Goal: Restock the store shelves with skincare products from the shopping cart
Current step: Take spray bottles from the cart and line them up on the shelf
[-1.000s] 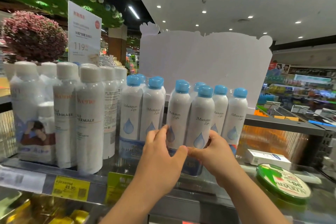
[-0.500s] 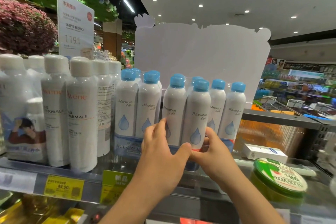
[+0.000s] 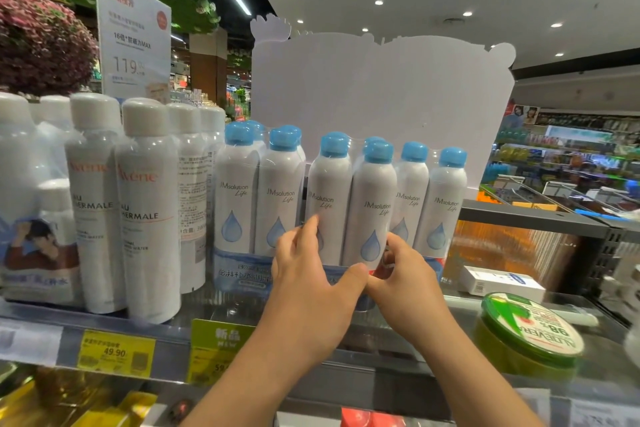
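Observation:
A wrapped twin pack of white spray bottles with blue caps (image 3: 349, 204), marked JMsolution Life, stands on the glass shelf (image 3: 221, 308) between other packs of the same kind. My left hand (image 3: 311, 284) grips the lower left of the pack, fingers on the left bottle and thumb across the front. On the lower right side, my right hand (image 3: 405, 284) holds it, fingers curled round the right bottle. The two thumbs meet at the pack's base. The shopping cart is out of view.
Tall white Avène bottles (image 3: 145, 211) fill the shelf's left side below a price sign (image 3: 133, 35). A green aloe vera jar (image 3: 530, 333) and a small white box (image 3: 502, 282) lie at the right. A white cardboard backer (image 3: 381, 87) rises behind the bottles. Price tags line the shelf edge.
Both hands stay on the twin pack and shift slightly; the pack sits a little further back among its neighbours. The camera has moved a bit closer to the shelf.

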The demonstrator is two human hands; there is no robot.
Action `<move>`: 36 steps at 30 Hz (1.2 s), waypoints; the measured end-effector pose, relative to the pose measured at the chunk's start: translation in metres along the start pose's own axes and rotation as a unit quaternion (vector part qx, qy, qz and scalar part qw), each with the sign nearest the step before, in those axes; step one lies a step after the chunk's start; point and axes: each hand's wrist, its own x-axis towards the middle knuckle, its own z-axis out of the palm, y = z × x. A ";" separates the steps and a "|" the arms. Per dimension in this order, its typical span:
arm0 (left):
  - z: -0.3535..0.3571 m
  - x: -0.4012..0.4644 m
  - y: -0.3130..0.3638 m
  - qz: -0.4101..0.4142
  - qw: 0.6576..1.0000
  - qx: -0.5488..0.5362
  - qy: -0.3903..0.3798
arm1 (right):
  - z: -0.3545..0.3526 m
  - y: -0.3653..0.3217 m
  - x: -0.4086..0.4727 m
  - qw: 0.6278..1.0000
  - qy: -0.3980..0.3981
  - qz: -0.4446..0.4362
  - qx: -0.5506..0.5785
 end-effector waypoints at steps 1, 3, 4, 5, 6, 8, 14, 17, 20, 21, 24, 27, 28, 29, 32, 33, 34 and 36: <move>0.000 0.000 0.000 -0.002 1.000 -0.004 -0.001 | 0.000 -0.001 0.000 1.000 0.002 -0.006 -0.010; -0.001 0.002 -0.001 -0.003 1.000 -0.009 -0.002 | 0.000 -0.002 0.001 1.000 0.002 -0.011 -0.019; -0.001 0.002 -0.001 -0.002 1.000 -0.011 -0.003 | 0.000 -0.002 0.001 1.000 0.002 -0.011 -0.023; -0.001 0.002 -0.001 -0.002 1.000 -0.013 -0.003 | 0.001 -0.002 0.001 1.000 0.001 -0.013 -0.026; -0.001 0.003 -0.002 -0.002 1.000 -0.016 -0.002 | 0.001 -0.003 0.002 1.000 0.001 -0.014 -0.028; -0.001 0.002 -0.002 -0.001 1.000 -0.019 -0.001 | 0.003 -0.002 0.001 1.000 0.001 -0.014 -0.028; -0.003 0.001 -0.004 0.005 1.000 -0.011 -0.002 | 0.003 -0.004 0.000 1.000 -0.001 -0.007 -0.023; -0.005 0.001 -0.004 0.006 1.000 -0.008 0.002 | 0.003 -0.005 -0.003 1.000 -0.008 0.002 -0.003; -0.009 -0.002 -0.004 0.006 1.000 -0.020 -0.007 | 0.003 -0.008 -0.008 0.999 -0.014 0.025 0.016; -0.010 -0.002 -0.004 0.008 1.000 -0.024 -0.012 | 0.004 -0.008 -0.009 0.999 -0.014 0.035 0.023; -0.014 -0.005 -0.002 0.017 0.999 -0.034 -0.025 | 0.004 -0.009 -0.012 0.997 -0.005 0.058 0.044; -0.018 -0.009 0.000 0.018 0.998 -0.050 -0.036 | 0.004 -0.012 -0.015 0.996 0.027 0.073 0.039; -0.019 -0.010 -0.001 0.021 0.997 -0.056 -0.039 | 0.003 -0.012 -0.015 0.995 0.043 0.078 0.037; -0.020 -0.011 -0.002 0.023 0.997 -0.064 -0.044 | 0.003 -0.013 -0.016 0.994 0.060 0.083 0.035; -0.024 -0.014 -0.004 0.024 0.994 -0.090 -0.061 | 0.002 -0.015 -0.022 0.989 0.104 0.094 0.045; -0.025 -0.015 -0.004 0.024 0.993 -0.097 -0.066 | 0.002 -0.015 -0.024 0.987 0.113 0.099 0.049; -0.026 -0.015 -0.004 0.026 0.992 -0.104 -0.068 | 0.001 -0.015 -0.027 0.986 0.122 0.101 0.058; -0.027 -0.016 -0.003 0.031 0.990 -0.115 -0.074 | -0.001 -0.017 -0.034 0.982 0.139 0.099 0.078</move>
